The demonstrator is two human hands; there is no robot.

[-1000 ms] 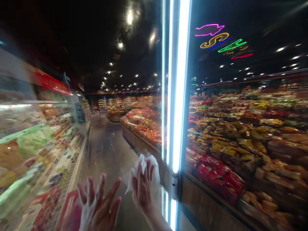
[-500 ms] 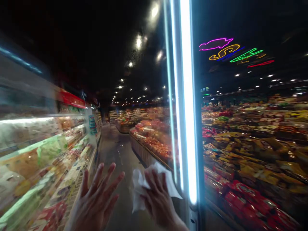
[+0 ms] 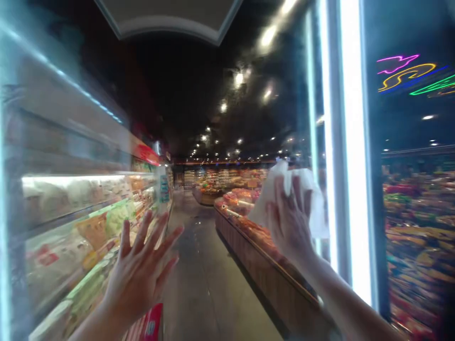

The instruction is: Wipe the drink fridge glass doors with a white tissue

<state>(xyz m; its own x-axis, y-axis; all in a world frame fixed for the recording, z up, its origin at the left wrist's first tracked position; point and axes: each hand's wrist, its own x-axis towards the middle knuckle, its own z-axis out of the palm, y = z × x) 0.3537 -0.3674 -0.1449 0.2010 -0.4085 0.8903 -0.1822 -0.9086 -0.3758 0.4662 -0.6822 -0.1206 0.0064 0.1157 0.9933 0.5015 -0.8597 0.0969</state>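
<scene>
In the middle right of the head view, my right hand (image 3: 289, 220) is raised with its palm turned away from me. Under its fingers is a thin, crumpled white cloth (image 3: 318, 203), its edges sticking out on both sides. A bright upright light strip (image 3: 355, 142) runs just to the right of that hand. My left hand (image 3: 137, 270) is lower and to the left, fingers spread, with nothing in it. Both palms face what looks like a clear pane, though its surface barely shows; I cannot tell if the left palm touches it.
Lit shelves of packaged goods (image 3: 88, 222) line the left side. An aisle floor (image 3: 199, 265) leads away in the middle, beside a long wooden-sided display bin (image 3: 249, 255). Piled packets (image 3: 419, 246) and neon signs (image 3: 405, 71) are at the right. A pale panel (image 3: 170, 28) hangs overhead.
My right hand has moved up and to the right with the white cloth. My left hand stays spread, slightly higher. The view has swung left, so the light strip sits further right.
</scene>
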